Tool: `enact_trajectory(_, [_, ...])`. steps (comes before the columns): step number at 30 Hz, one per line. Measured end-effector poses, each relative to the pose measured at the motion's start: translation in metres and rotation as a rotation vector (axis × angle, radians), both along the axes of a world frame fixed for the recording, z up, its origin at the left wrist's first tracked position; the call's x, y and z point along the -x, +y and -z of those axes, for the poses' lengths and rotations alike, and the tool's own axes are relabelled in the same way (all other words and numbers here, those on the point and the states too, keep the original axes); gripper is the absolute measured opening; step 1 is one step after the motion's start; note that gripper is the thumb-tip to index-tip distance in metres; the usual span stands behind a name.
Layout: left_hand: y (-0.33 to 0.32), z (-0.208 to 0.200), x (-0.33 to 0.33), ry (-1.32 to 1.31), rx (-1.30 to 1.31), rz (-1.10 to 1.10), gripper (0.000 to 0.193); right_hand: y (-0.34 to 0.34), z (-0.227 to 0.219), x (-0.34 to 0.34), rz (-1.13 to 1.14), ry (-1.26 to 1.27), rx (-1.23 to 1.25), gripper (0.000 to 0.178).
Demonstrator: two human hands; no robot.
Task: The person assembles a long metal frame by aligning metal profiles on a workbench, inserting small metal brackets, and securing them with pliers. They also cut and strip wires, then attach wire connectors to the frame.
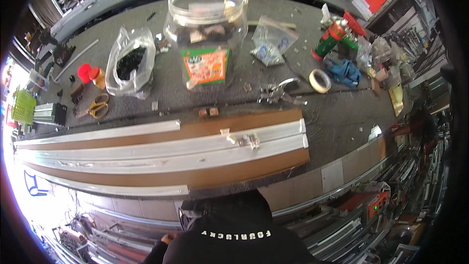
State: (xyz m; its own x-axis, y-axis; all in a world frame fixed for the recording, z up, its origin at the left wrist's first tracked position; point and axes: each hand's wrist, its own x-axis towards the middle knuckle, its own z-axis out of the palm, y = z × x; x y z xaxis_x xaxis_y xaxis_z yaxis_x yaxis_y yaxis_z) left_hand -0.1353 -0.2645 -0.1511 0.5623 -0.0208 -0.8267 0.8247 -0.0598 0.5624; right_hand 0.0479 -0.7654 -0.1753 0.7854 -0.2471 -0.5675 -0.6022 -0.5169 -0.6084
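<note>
My left hand [167, 238] shows only in small part, low beside my black sweatshirt [234, 230]; its fingers are mostly hidden, and it is well away from the bench. No part of my right hand appears. Ahead of my body, long white metal profiles [141, 159] lie across a brown board [244, 172] at the bench's near edge. Small metal fittings [250, 141] rest on the profiles near their right end, with a small beige piece [227, 135] beside them. Two small brown blocks [208, 112] sit just beyond the board.
A large clear jar [207, 39] stands mid-bench. Left of it are a plastic bag [131, 66] with black contents and yellow-handled scissors [97, 107]. Rightward lie metal parts [281, 94], a zip bag [268, 53], a tape roll [319, 81], a blue cloth-like item [346, 74] and a spray can [330, 39].
</note>
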Motion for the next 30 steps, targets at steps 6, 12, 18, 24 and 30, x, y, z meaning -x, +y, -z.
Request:
enact_trajectory(6, [-0.005, 0.009, -0.116, -0.21, -0.141, -0.143, 0.023, -0.002, 0.015, -0.032, 0.021, -0.076, 0.158, 0.044])
enact_trajectory(12, [-0.004, -0.005, -0.224, -0.428, -0.215, -0.225, 0.024, -0.007, 0.024, -0.062, 0.05, -0.116, 0.277, 0.043])
enact_trajectory(18, [-0.003, -0.018, -0.284, -0.529, -0.228, -0.265, 0.026, -0.008, 0.031, -0.081, 0.089, -0.132, 0.353, 0.043])
enact_trajectory(24, [-0.004, -0.017, -0.31, -0.538, -0.229, -0.292, 0.027, -0.011, 0.036, -0.089, 0.131, -0.131, 0.405, 0.043])
enact_trajectory(30, [-0.005, -0.013, -0.314, -0.532, -0.232, -0.315, 0.028, -0.016, 0.044, -0.08, 0.187, -0.101, 0.44, 0.043])
